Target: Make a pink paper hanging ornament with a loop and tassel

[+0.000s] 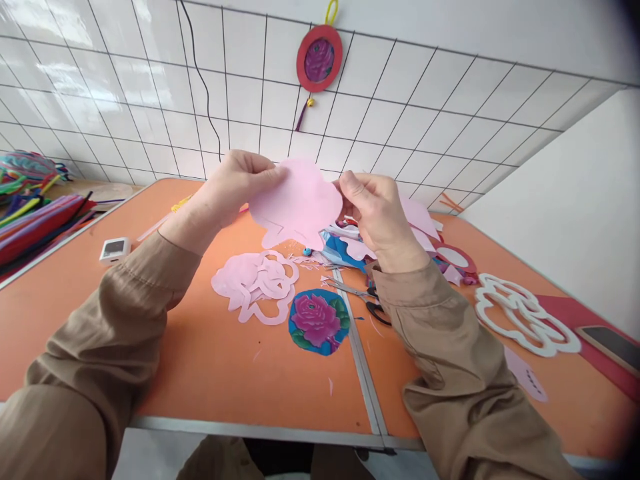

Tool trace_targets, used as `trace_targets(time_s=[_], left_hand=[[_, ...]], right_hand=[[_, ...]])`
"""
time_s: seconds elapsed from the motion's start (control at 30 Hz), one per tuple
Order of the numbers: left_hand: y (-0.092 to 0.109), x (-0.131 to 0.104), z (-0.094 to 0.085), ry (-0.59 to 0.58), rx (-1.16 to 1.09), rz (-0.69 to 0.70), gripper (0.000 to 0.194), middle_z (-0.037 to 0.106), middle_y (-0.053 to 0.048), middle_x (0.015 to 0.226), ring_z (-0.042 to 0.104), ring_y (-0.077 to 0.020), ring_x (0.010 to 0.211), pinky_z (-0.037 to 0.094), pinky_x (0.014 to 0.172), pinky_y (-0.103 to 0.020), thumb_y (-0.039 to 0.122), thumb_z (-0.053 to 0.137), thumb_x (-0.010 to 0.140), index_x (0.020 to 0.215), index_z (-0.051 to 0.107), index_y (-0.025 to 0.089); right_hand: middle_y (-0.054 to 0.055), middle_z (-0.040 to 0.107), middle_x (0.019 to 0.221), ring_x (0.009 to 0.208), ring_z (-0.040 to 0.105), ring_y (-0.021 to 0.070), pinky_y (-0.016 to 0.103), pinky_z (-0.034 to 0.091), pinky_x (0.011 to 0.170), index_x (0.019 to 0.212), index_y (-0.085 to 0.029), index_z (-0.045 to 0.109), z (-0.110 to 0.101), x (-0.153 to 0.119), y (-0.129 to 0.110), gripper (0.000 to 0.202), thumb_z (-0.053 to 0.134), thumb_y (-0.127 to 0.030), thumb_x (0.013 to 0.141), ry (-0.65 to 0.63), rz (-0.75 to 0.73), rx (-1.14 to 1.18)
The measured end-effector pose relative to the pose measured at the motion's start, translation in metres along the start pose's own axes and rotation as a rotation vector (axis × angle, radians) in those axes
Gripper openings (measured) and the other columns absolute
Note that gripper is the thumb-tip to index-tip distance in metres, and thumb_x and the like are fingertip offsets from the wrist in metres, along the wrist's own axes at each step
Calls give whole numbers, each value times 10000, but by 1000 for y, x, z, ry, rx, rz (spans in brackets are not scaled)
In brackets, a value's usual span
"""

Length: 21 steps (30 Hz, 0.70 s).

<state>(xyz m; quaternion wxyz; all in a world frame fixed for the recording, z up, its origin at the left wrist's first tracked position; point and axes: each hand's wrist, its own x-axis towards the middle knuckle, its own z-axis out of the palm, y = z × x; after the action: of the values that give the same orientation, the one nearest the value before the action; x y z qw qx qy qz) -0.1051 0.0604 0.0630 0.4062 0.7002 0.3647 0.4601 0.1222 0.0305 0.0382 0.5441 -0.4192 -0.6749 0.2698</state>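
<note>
A pale pink paper cutout (297,203) with a scalloped edge and pointed lower tips is held up above the table. Its upper left edge is pinched by my left hand (245,177), thumb in front. At its right edge my right hand (373,210) grips it between thumb and fingers. Below lie more pink paper cutouts (233,277), some with open centres, overlapping on the orange tabletop. A round blue piece with a magenta rose (320,320) lies beside them. Scissors (357,290) with black handles rest partly behind my right forearm.
White cloud-like outlines (520,313) and a phone (613,347) on a red sheet lie at right. A small white device (115,250) and colourful pipe cleaners (45,223) are at left. A red round ornament (320,59) hangs on the tiled wall. Paper scraps lie behind the cutouts.
</note>
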Motion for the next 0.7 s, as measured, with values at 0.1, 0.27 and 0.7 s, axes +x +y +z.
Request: trace_targets(time_s=[0.1,0.27,0.7], left_hand=[[-3,6,-10,146,-44,58,459,323,54,581,297,-50,518,241,494,-236,366,786,873,622,441,198],[-6,11,-20,239,-106,92,430,333,45,586,314,-61,503,245,480,-241,382,765,843,615,446,205],[-3,7,-17,221,-117,115,485,273,49,563,233,-88,516,199,493,-290,379,769,785,565,364,229]], right_hand=[[53,675,679,600,614,158,308,421,504,695,-227,695,0,-1,-2,543,782,-759,763,-35,53,88],[47,742,716,649,680,172,288,463,518,814,-205,743,12,-5,-2,395,918,-527,665,-71,104,118],[44,728,618,515,628,137,266,468,471,614,-196,697,18,-7,0,272,846,-412,688,-37,106,110]])
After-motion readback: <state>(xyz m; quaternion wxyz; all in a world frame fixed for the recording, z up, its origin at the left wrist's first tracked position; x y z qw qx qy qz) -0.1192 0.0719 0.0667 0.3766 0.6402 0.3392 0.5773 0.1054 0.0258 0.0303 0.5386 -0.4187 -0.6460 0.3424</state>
